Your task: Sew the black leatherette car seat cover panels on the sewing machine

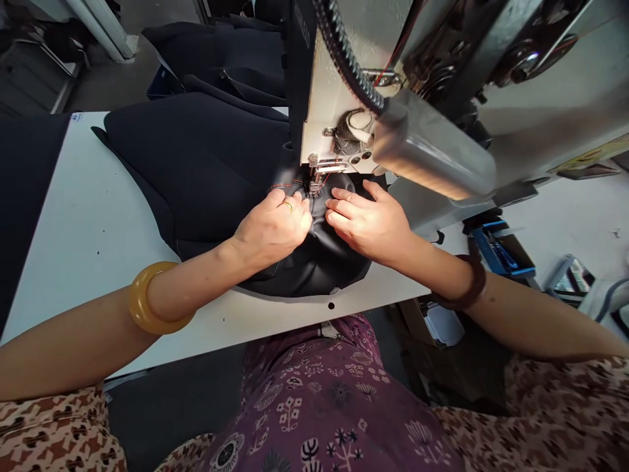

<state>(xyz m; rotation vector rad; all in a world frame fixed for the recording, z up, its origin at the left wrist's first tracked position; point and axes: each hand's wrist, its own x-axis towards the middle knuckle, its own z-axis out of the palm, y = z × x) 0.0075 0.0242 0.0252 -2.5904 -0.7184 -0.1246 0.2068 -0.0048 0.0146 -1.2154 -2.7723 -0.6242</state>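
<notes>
A large black piece of material (pixel 196 157) lies on the white table and runs under the presser foot (pixel 315 187) of a sewing machine (pixel 334 98). Red stitching (pixel 289 184) shows on it just left of the foot. My left hand (pixel 278 223), with a ring on one finger, has its fingers curled closed on the material, left of the foot. Right of the foot, my right hand (pixel 368 219) rests on the material with fingers spread. Folds gather in the material between both hands.
The white table (pixel 88 216) has its front edge near my body. More black pieces (pixel 236 56) lie behind. A lamp-like cylinder (pixel 432 144) hangs above my right hand. A blue box (pixel 504 249) with tools sits at the right, and an open carton (pixel 417 321) stands below the table.
</notes>
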